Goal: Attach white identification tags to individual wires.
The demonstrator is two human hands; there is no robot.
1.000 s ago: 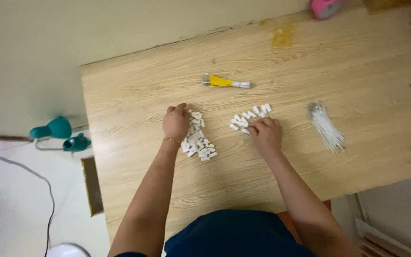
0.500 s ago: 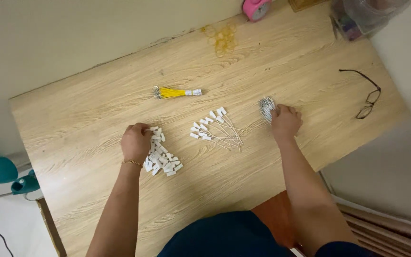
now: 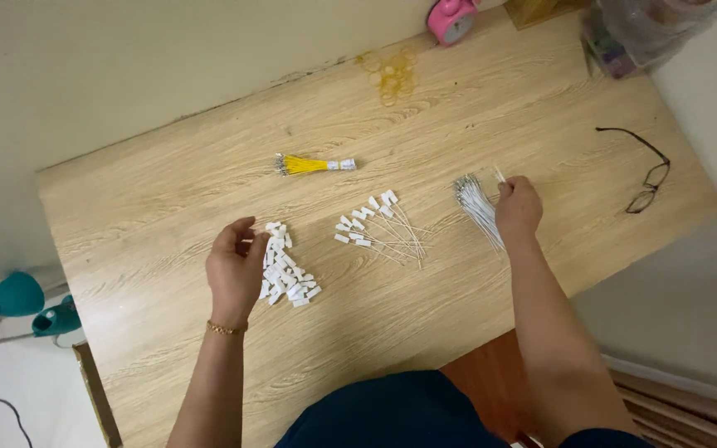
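At centre left, the left hand [image 3: 236, 270] rests with loosely curled fingers against a pile of small white plastic tags [image 3: 286, 270] on the light wooden table [image 3: 143, 207]. Farther right, the right hand [image 3: 518, 209] pinches a bundle of thin white strings [image 3: 476, 207]. Between them lie finished white strung tags [image 3: 375, 226].

A heap of small white tags [image 3: 286, 270] lies near the desk's front left edge. A bundle of thin white strings [image 3: 476, 207] lies slanted toward the right side, well apart.
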